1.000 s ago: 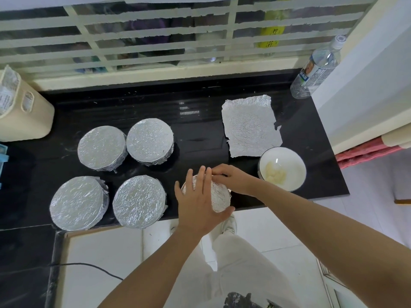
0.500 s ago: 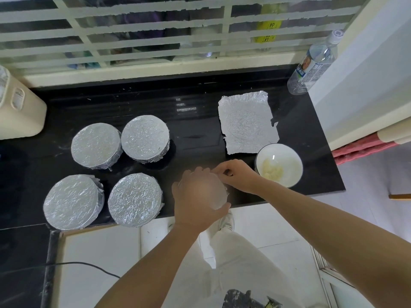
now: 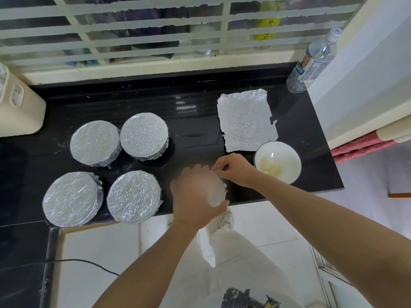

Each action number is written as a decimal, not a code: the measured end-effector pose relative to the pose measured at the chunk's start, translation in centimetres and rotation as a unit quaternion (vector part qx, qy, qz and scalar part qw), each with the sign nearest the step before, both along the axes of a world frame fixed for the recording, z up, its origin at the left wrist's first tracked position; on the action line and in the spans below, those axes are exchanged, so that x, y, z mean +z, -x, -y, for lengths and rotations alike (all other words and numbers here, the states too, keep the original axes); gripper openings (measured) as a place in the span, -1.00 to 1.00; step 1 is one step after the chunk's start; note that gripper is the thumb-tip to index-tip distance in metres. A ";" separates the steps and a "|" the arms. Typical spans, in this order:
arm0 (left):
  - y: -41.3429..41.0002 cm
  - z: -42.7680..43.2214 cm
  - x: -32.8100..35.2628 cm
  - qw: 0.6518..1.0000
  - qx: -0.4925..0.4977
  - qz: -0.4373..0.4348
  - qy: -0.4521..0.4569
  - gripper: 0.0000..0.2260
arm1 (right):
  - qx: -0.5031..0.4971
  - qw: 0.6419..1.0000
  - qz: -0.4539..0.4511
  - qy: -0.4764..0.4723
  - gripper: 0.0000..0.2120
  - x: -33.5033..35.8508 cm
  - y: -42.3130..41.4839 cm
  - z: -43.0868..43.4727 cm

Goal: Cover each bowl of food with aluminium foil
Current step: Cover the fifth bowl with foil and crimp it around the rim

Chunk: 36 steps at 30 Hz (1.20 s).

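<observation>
Several foil-covered bowls stand on the black counter [image 3: 200,121] at the left, among them one at the front [image 3: 133,196] and one at the back [image 3: 143,135]. My left hand [image 3: 196,198], blurred, lies over a foil-wrapped bowl [image 3: 219,196] at the counter's front edge, thumb curled round its near side. My right hand [image 3: 235,170] pinches the foil at that bowl's far rim. An uncovered white bowl [image 3: 287,158] with pale food sits just right of my right hand. A loose crumpled foil sheet [image 3: 246,121] lies flat behind it.
A clear water bottle [image 3: 311,63] stands at the back right corner by the white wall. A cream container [image 3: 15,110] sits at the far left. A barred window runs along the back. A black cable [image 3: 89,262] crosses the white floor below.
My left hand's fingers have curled over the foil-wrapped bowl and blur with motion. My right hand has shifted slightly along its far rim. The camera has tilted a little.
</observation>
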State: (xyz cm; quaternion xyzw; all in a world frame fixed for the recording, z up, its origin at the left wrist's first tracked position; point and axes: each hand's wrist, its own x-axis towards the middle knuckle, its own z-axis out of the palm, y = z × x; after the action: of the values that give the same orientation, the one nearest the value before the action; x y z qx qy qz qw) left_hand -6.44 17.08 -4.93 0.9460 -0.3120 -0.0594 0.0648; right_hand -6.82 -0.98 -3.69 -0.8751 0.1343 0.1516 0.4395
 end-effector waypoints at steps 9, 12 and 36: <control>0.0 0.0 -0.1 1.000 -0.004 0.004 0.001 -0.14 | 0.017 0.999 0.030 0.025 -0.92 0.4 0.1 -0.6; 0.0 -0.1 0.0 1.000 -0.004 0.004 0.000 -0.14 | 0.026 0.998 0.033 0.048 -0.91 0.2 0.0 -0.6; 0.0 0.0 0.1 1.000 0.001 -0.006 0.013 -0.16 | -0.096 0.993 0.010 -0.066 -0.82 0.7 3.3 -1.8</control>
State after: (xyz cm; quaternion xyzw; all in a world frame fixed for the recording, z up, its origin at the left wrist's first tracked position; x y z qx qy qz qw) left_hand -6.42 17.04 -4.80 0.9450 -0.3115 -0.0605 0.0794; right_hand -10.10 0.86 -2.97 -0.8289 0.2026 0.1084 0.5100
